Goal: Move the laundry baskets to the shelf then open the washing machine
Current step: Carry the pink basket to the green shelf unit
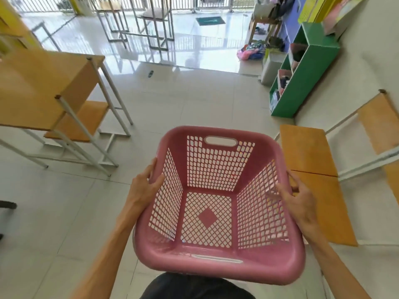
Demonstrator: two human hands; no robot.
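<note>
A wooden counter (32, 87) on white metal legs is standing at the far left, with a wooden chair seat (79, 121) tucked just beside its right edge. The tiled floor (172, 108) is running from there toward a barred railing at the far end of the room.

The left hand (143, 190) is gripping the left rim of the pink laundry basket (216, 251): its fingers (153, 166) are curling over the outside of the rim while the thumb is pressing against the perforated inner wall. The basket is being held off the floor, near the person's body at the centre of the view, open side up and empty, with one slotted handle on the far wall and one on the near rim.

The right hand (301, 203) is gripping the right rim, its fingers (294, 179) wrapping the outer edge and the thumb lying across the inside of the lattice wall.

An orange wooden bench surface (306, 152) is lying just right of the basket. Farther right and farther away, a green shelf unit (311, 67) is standing against the wall, its compartments holding clothing.
</note>
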